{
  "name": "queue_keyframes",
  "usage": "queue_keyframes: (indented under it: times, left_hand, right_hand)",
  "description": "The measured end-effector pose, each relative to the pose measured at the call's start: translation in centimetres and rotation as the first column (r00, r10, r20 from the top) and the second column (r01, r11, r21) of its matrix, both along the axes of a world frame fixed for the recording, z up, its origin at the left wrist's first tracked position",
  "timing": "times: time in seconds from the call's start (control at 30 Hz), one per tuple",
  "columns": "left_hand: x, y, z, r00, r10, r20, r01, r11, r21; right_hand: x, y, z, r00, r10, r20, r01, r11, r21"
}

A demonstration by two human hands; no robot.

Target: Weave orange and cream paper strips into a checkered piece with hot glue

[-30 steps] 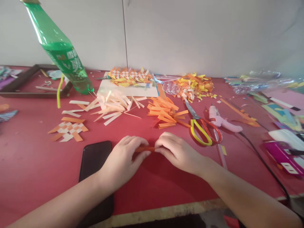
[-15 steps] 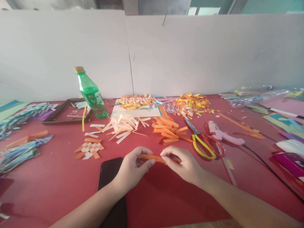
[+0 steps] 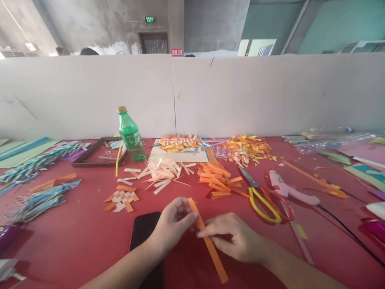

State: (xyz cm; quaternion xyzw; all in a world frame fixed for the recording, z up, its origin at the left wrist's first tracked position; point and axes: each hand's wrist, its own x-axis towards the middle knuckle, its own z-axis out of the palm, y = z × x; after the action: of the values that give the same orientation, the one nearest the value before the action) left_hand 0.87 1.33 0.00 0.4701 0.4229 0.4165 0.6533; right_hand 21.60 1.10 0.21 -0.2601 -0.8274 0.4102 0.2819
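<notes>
An orange paper strip (image 3: 213,251) slants down to the right between my hands. My left hand (image 3: 174,220) pinches it near its upper end with the thumb on top. Lower along the strip, my right hand (image 3: 233,235) has its fingers closed on it. Ahead of them lie a pile of orange strips (image 3: 216,178) and a pile of pale strips (image 3: 164,170). A small woven orange-and-white paper piece (image 3: 122,198) rests to the left. Under my left wrist is a black phone (image 3: 146,230), partly covered.
Scissors (image 3: 264,200) and a pink glue gun (image 3: 291,188) with a black cord lie at right. A green bottle (image 3: 130,138) stands beside a dark frame (image 3: 96,163). Yellow and orange scraps (image 3: 246,148) are heaped at the back, before a white partition (image 3: 240,96).
The orange strip has turned from nearly level to a steep slant, showing more length. My right hand has moved lower along it. The view has tilted up.
</notes>
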Motion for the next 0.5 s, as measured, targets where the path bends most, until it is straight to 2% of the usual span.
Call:
queue_keyframes:
  times: [0.07, 0.23, 0.5]
  left_hand:
    - [0.0, 0.1, 0.1, 1.000, 0.005, 0.008, -0.005, 1.000, -0.011]
    - [0.0, 0.1, 0.2, 0.999, 0.035, 0.009, -0.034, 0.999, -0.040]
    - [0.1, 0.1, 0.0, 0.999, 0.033, 0.033, -0.029, 0.994, -0.109]
  right_hand:
    - [0.0, 0.1, -0.3, 0.999, -0.040, -0.011, 0.040, 0.998, -0.056]
    - [-0.1, 0.7, -1.0, 0.963, -0.263, -0.055, 0.251, 0.953, -0.168]
    - [-0.4, 1.0, -1.3, 0.902, -0.431, -0.031, 0.388, 0.839, -0.380]
